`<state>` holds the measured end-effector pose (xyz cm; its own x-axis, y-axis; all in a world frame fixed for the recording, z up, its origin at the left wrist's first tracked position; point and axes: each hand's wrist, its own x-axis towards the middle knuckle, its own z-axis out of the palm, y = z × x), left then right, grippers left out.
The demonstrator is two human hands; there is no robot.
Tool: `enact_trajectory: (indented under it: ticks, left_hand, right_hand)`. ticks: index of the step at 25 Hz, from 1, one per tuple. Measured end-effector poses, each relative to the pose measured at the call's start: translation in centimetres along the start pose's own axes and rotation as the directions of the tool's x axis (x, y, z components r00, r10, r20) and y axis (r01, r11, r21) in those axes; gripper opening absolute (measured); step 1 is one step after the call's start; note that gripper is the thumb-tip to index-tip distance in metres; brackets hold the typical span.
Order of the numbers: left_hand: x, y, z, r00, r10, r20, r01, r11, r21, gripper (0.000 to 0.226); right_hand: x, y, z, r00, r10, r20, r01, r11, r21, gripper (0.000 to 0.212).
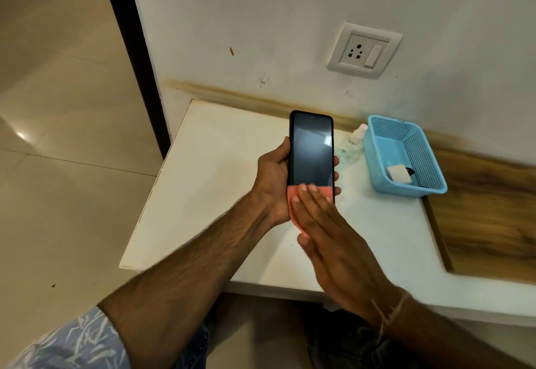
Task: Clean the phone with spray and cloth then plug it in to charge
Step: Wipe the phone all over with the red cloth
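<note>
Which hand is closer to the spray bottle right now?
Left. The left hand grips the phone, fingertips just left of the spray bottle; the right hand presses the pink cloth lower, nearer the person.

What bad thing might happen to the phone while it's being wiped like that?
The left hand grips the phone only by its edges, above the table; the right hand pressing the pink cloth on the screen might push it loose, and it would drop. The spray bottle standing on the table close beyond the phone could get knocked over.
</note>
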<state>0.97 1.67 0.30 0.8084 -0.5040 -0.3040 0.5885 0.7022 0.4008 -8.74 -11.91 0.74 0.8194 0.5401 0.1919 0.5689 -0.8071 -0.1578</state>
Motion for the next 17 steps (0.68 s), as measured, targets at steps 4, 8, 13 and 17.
enact_trajectory:
  ticks: [4, 8, 13, 17]
  left_hand:
    - [0.1, -0.9, 0.7, 0.995, 0.080, -0.063, -0.070, 0.988, 0.139, 0.058]
    - [0.0, -1.4, 0.8, 0.990, 0.116, -0.083, -0.102, 0.982, 0.159, 0.051]
    - [-0.3, 0.1, 0.4, 0.999, 0.042, 0.031, -0.043, 0.999, 0.013, 0.073]
    - [-0.2, -0.2, 0.4, 0.999, 0.047, -0.008, -0.046, 0.997, 0.057, 0.069]
  right_hand:
    - [6.7, 2.0, -2.5, 0.987, 0.136, -0.081, -0.129, 0.988, 0.086, 0.050]
    - [11.1, 1.3, -2.6, 0.959, 0.251, -0.130, -0.235, 0.964, 0.125, 0.050]
    - [2.3, -1.1, -0.2, 0.993, 0.089, -0.076, -0.079, 0.989, 0.121, 0.050]
    - [1.5, 1.4, -1.4, 0.995, 0.088, -0.040, -0.087, 0.995, 0.044, 0.051]
